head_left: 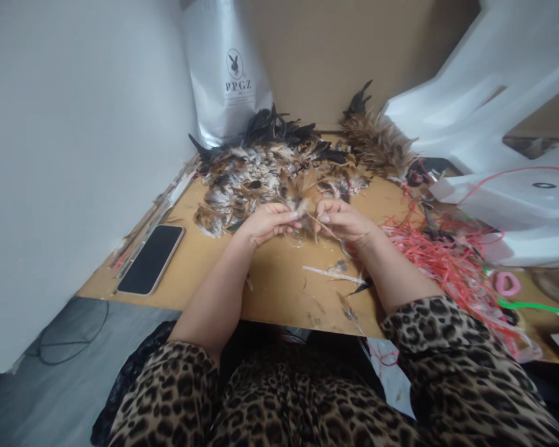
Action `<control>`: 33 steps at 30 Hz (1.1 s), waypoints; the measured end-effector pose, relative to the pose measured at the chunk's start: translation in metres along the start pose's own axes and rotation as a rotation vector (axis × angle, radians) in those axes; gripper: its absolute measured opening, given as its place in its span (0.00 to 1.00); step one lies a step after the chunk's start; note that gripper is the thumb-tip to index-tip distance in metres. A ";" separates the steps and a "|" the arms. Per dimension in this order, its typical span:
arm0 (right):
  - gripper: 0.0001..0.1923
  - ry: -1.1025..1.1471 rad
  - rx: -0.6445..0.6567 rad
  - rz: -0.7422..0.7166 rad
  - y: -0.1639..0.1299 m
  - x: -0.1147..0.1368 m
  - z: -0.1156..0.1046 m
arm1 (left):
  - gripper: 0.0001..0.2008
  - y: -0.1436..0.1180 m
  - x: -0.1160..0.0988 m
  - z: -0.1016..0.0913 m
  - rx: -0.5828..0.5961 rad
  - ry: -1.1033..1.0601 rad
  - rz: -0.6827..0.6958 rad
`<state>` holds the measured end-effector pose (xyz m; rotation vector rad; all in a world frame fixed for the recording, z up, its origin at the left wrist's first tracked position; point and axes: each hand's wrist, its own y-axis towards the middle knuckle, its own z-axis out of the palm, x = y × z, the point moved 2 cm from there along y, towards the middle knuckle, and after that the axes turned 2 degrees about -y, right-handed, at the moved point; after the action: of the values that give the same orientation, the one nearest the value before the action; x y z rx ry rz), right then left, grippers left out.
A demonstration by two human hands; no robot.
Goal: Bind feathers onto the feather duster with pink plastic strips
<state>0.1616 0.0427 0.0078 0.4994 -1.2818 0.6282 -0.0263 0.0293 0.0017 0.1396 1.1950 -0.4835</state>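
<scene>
A small tuft of brown feathers (299, 202) is pinched between the curled fingers of the left hand (266, 223), just above the wooden tabletop (279, 279) and at the near edge of the large feather pile (279, 164). The right hand (342, 220) is closed narrowly on what appears to be the quill ends or a thin strand running toward the tuft; which of the two cannot be told, since the contact is small and partly hidden by the fingers. The two hands are held close together, almost touching. Because the tuft is gripped only at its tips, it could be judged liable to slip or fan apart if the pinch is loosened, and single feathers could be lost back into the pile just beside it. Loose feathers (333, 272) already lie on the board near the right forearm and could be swept off the front edge by a sleeve. The tangle of red string (440, 257) lies just beside the right wrist, so a snag on the bundle or the arm seems possible. The phone (151, 259), well apart to the left, appears to be at little risk.
</scene>
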 end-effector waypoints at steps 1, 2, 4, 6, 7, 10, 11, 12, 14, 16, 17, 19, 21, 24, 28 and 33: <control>0.14 -0.008 0.003 -0.001 0.000 -0.001 -0.002 | 0.10 0.001 0.000 0.000 -0.010 -0.008 -0.001; 0.14 -0.019 0.003 0.000 0.001 -0.001 -0.004 | 0.09 0.002 0.000 -0.001 -0.030 -0.027 0.008; 0.15 -0.054 -0.015 0.008 0.002 -0.003 -0.008 | 0.06 0.004 -0.001 -0.003 -0.096 -0.092 0.045; 0.16 -0.120 -0.081 0.007 0.004 -0.004 -0.010 | 0.04 0.006 -0.003 -0.005 -0.183 -0.181 0.091; 0.17 -0.171 -0.137 -0.003 0.005 -0.004 -0.010 | 0.04 0.008 -0.004 -0.007 -0.226 -0.228 0.114; 0.16 -0.335 -0.326 -0.073 0.008 -0.004 -0.004 | 0.06 0.011 -0.005 -0.010 -0.314 -0.331 0.157; 0.16 -0.365 -0.384 -0.103 0.009 -0.004 0.000 | 0.06 0.012 -0.005 -0.009 -0.324 -0.347 0.162; 0.16 -0.378 -0.435 -0.138 0.010 -0.005 0.005 | 0.06 0.012 -0.004 -0.008 -0.324 -0.357 0.163; 0.18 -0.381 -0.517 -0.212 0.013 -0.006 0.014 | 0.06 0.013 -0.002 -0.004 -0.308 -0.366 0.157; 0.19 -0.392 -0.589 -0.278 0.016 -0.009 0.021 | 0.07 0.013 0.001 0.002 -0.281 -0.361 0.148; 0.19 -0.400 -0.618 -0.303 0.018 -0.010 0.023 | 0.06 0.013 0.003 0.004 -0.267 -0.352 0.144; 0.17 -0.407 -0.658 -0.342 0.019 -0.011 0.024 | 0.05 0.013 0.005 0.008 -0.235 -0.321 0.136; 0.14 -0.411 -0.663 -0.383 0.019 -0.010 0.024 | 0.04 0.013 0.007 0.009 -0.208 -0.288 0.126; 0.12 -0.376 -0.656 -0.404 0.017 -0.006 0.025 | 0.02 0.014 0.009 0.008 -0.177 -0.252 0.110; 0.14 -0.168 -0.658 -0.256 0.014 -0.003 0.028 | 0.02 0.012 0.008 0.005 -0.147 -0.227 0.078; 0.16 -0.052 -0.674 -0.220 0.014 -0.001 0.029 | 0.04 0.010 0.007 0.005 -0.138 -0.174 0.034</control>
<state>0.1308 0.0339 0.0127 0.0911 -1.3730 -0.0191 -0.0157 0.0345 -0.0043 -0.0006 1.0497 -0.3743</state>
